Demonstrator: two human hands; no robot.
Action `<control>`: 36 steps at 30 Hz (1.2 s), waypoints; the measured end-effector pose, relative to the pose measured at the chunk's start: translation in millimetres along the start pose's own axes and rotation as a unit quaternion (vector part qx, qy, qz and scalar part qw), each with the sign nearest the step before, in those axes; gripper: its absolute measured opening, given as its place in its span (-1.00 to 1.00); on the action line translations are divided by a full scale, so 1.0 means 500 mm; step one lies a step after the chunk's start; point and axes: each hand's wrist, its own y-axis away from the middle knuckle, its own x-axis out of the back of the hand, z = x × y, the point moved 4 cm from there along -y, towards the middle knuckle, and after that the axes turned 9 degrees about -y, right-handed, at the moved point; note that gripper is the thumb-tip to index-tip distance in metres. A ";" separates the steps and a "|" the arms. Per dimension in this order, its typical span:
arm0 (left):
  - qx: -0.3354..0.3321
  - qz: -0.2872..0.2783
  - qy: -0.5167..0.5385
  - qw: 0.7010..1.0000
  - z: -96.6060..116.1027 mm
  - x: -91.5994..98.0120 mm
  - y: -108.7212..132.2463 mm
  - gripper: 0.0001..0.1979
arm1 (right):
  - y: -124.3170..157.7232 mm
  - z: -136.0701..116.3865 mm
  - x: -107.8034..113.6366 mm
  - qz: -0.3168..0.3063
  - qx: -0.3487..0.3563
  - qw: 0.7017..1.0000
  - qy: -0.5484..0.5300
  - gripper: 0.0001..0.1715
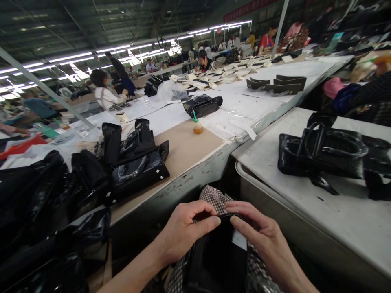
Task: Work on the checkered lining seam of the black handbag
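A black handbag point(218, 256) rests in my lap, over brown-and-white checked cloth point(210, 197). On its upper edge, my left hand point(194, 228) pinches the rim between thumb and fingers. Close beside it, my right hand point(255, 224) grips the same rim, thumb on the near side and fingers behind. The two thumbs are a short gap apart. A small white slip point(240, 240) shows at the bag's right side, near my right thumb. The bag's lower part runs out of view.
Black bags point(137, 167) crowd the table on the left. A glue bottle point(198, 127) with a green nozzle stands on brown board point(180, 142). Another black bag point(203, 106) lies behind it. More wrapped bags point(330, 150) lie on the right-hand table point(305, 211). People work farther back.
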 end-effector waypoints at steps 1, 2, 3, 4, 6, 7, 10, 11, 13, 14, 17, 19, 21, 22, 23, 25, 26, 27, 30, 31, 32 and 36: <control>0.000 0.001 -0.002 1.000 0.000 0.000 0.003 -0.84 | 0.001 0.002 -0.004 0.006 0.007 1.000 -0.002 -0.83; 0.000 0.002 -0.004 1.000 -0.001 0.000 0.005 -0.84 | 0.002 0.003 -0.008 0.010 0.008 1.000 -0.005 -0.83; 0.001 0.003 -0.004 1.000 -0.001 0.000 0.008 -0.84 | 0.003 0.004 -0.011 0.012 0.007 1.000 -0.007 -0.84; 0.003 0.004 -0.003 1.000 -0.001 -0.001 0.009 -0.85 | 0.005 0.005 -0.014 0.016 0.007 1.000 -0.009 -0.83; 0.012 0.006 0.003 1.000 -0.002 -0.003 0.012 -0.86 | 0.008 0.007 -0.018 0.025 0.006 1.000 -0.008 -0.82; 0.016 0.009 0.008 1.000 -0.002 -0.004 0.014 -0.87 | 0.009 0.009 -0.020 0.031 0.008 0.999 -0.005 -0.82; 0.020 0.022 0.018 0.999 0.000 -0.009 0.016 -0.90 | 0.011 0.016 -0.025 0.048 0.026 0.999 0.003 -0.82; 0.019 0.030 0.019 0.999 0.001 -0.010 0.016 -0.90 | 0.011 0.019 -0.027 0.051 0.032 0.998 0.005 -0.82; 0.022 0.044 0.028 0.998 0.001 -0.010 0.015 -0.89 | 0.008 0.025 -0.032 0.051 0.042 0.998 0.007 -0.83; 0.028 0.048 0.042 0.998 -0.001 -0.010 0.013 -0.89 | 0.006 0.027 -0.035 0.050 0.045 0.998 0.006 -0.83; 0.061 0.041 0.118 0.990 -0.010 -0.009 0.004 -0.89 | -0.002 0.028 -0.043 0.040 0.046 0.998 0.005 -0.83; 0.076 0.019 0.149 0.986 -0.014 -0.010 -0.003 -0.88 | -0.005 0.026 -0.043 0.040 0.040 0.998 0.010 -0.83; 0.065 -0.001 0.133 0.989 -0.010 -0.009 -0.008 -0.89 | -0.006 0.023 -0.041 0.039 0.035 0.998 0.018 -0.84; 0.051 -0.004 0.109 0.993 -0.006 -0.009 -0.009 -0.89 | -0.006 0.022 -0.040 0.037 0.037 0.998 0.021 -0.85; 0.033 -0.001 0.081 0.996 -0.001 -0.008 -0.010 -0.88 | -0.005 0.020 -0.039 0.033 0.042 0.998 0.025 -0.86; -0.003 0.016 0.020 1.000 0.009 -0.007 -0.009 -0.87 | -0.002 0.016 -0.038 0.021 0.061 0.997 0.031 -0.88; -0.018 0.027 -0.008 0.999 0.013 -0.007 -0.008 -0.86 | 0.000 0.015 -0.037 0.017 0.067 0.997 0.036 -0.89; -0.031 0.039 -0.031 0.998 0.017 -0.008 -0.007 -0.85 | 0.001 0.016 -0.035 0.015 0.068 0.997 0.039 -0.89; -0.051 0.061 -0.066 0.995 0.019 -0.008 -0.003 -0.84 | 0.002 0.020 -0.029 0.004 0.041 0.998 0.038 -0.85; -0.048 0.061 -0.065 0.995 0.017 -0.007 0.000 -0.85 | 0.003 0.022 -0.026 0.002 0.026 0.999 0.034 -0.83; -0.044 0.056 -0.058 0.996 0.014 -0.006 0.003 -0.87 | 0.004 0.024 -0.022 0.002 0.011 1.000 0.027 -0.80; -0.023 0.036 -0.025 0.999 0.000 -0.005 0.024 -0.80 | 0.011 0.027 -0.009 0.018 -0.041 0.999 -0.025 -0.71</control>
